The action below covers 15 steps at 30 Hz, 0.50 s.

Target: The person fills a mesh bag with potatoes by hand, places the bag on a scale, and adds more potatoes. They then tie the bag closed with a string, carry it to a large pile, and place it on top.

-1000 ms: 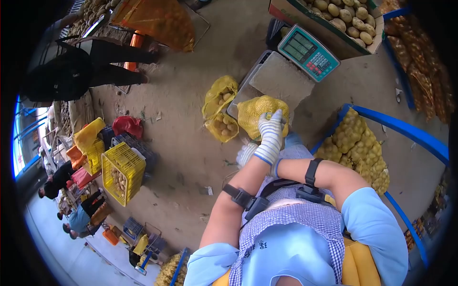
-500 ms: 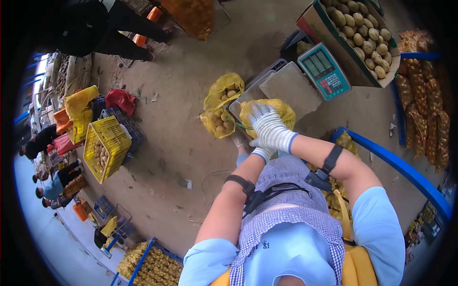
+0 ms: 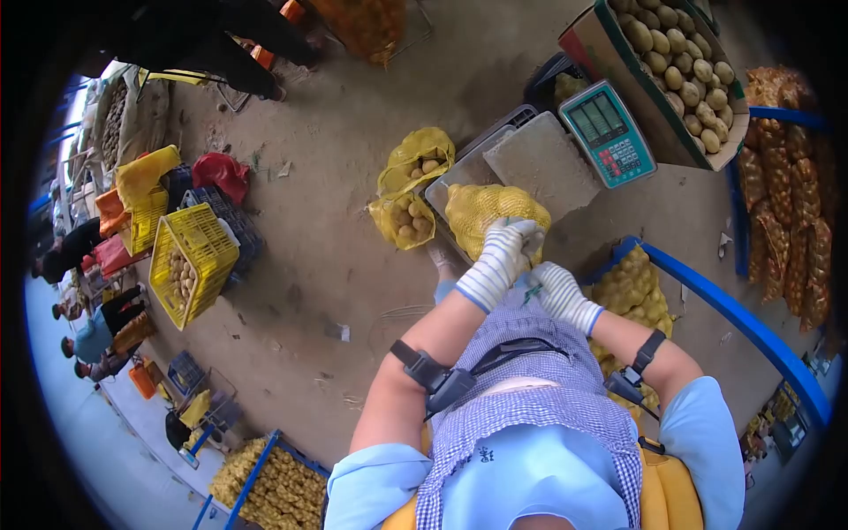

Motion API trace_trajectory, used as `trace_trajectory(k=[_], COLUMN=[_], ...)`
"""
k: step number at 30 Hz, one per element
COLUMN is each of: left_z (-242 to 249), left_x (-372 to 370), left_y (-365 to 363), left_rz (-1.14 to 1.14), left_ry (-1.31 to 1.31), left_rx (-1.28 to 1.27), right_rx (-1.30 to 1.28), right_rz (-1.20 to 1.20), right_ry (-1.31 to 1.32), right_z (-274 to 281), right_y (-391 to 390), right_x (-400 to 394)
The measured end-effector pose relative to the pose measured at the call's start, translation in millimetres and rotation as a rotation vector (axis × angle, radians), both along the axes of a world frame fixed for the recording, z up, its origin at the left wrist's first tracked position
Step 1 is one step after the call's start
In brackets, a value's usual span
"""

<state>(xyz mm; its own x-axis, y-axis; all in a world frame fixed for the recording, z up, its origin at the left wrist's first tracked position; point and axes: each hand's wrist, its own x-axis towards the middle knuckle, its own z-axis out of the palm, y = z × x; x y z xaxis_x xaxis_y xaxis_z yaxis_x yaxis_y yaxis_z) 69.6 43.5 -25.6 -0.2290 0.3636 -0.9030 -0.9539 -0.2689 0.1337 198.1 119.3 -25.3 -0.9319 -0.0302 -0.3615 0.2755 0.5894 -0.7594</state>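
Observation:
A full yellow mesh bag of potatoes rests at the near edge of the scale platform. My left hand, in a striped knit glove, is closed around the gathered mouth of this bag. My right hand, gloved alike, is just below and to the right, its fingers curled by a green tie string that hangs from the bag's mouth. The fingertips are partly hidden. Beyond the bag stands the scale's teal display panel. Two open yellow mesh bags of potatoes lie on the floor left of the platform.
A cardboard box of potatoes is behind the display. On the right run a blue metal rail and filled mesh sacks. A yellow crate stands left. A person in dark trousers is at upper left.
My hands have come off the bag's top and moved nearer my body. The left now grips the bag's mouth; the right has moved down and right, beside the green string.

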Motion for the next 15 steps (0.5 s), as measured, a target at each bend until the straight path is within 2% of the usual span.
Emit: trace_trajectory(k=[1,3,4,5,6,8,9,10,11,12,13,14,15], left_z=[8.3,-26.8,-16.2,-22.7,-34.9,-43.5,-45.4,-47.9,-50.2,-51.2,-52.1,-53.4,-61.5], left_x=[6.6,34.7,31.8,31.7,30.7,24.6,26.5,28.7,31.2,33.8,33.2,29.8,35.5], left_y=[13.2,22.9,15.2,7.4,-1.8,-16.9,-18.9,-19.6,-20.2,-20.3,-19.5,-18.6,-18.2], left_rz=[-0.109,-0.437,-0.661,-0.657,-0.870,-1.249,-1.231,-1.247,-1.261,-1.241,-1.309,-1.379,-1.375], left_ry=[0.149,0.759,0.995,0.983,1.191,1.506,1.493,1.546,1.597,1.579,1.542,1.513,1.503], left_rx=[-0.129,-0.486,-0.600,-0.609,-0.578,-0.451,-0.462,-0.480,-0.501,-0.516,-0.492,-0.471,-0.485], right_rx=[0.246,0.777,0.590,0.400,0.393,-0.135,-0.397,-0.389,-0.542,-0.539,-0.542,-0.429,-0.100], right_rz=[0.339,0.684,0.616,0.545,0.553,0.587,0.605,0.780,0.887,0.995,0.796,0.498,0.272], right_ry=[0.111,0.007,-0.136,-0.278,-0.277,-0.260,-0.260,-0.196,-0.445,-0.559,-0.402,-0.354,-0.188], right_z=[-4.5,-92.6,-59.5,-24.4,-27.4,-42.8,-45.6,14.2,43.6,78.2,74.8,73.9,53.3], right_y=[-26.3,-101.2,-109.0,-107.4,-110.1,-111.6,-109.8,-88.2,-65.9,-43.0,-26.4,-15.8,-16.3], right_x=[-4.9,4.7,-35.8,-69.9,-55.7,1.2,15.0,-7.7,-26.6,-60.9,-69.9,-89.6,-109.5])
